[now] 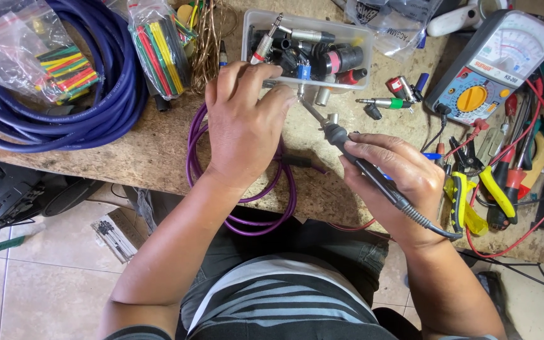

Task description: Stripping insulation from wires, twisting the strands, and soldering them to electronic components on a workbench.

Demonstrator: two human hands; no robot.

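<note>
Right grip: my right hand (393,182) is wrapped around the black soldering iron (361,165), tip aimed up-left toward my left fingers.
Left grip: my left hand (242,123) is curled over something small at the box's near edge; what it pinches is hidden.
Purple cable (242,200): coiled under my left wrist, hanging over the worktop (158,151) edge.
Clear plastic box (306,49): holds audio plugs and connectors, black, silver, pink and red.
Clear bags (158,47): top left, striped with red, yellow and green tubing pieces.
Blue cable coil (111,94): far left, beneath one bag.
Meter (489,66): upper right, grey face with an orange dial.
</note>
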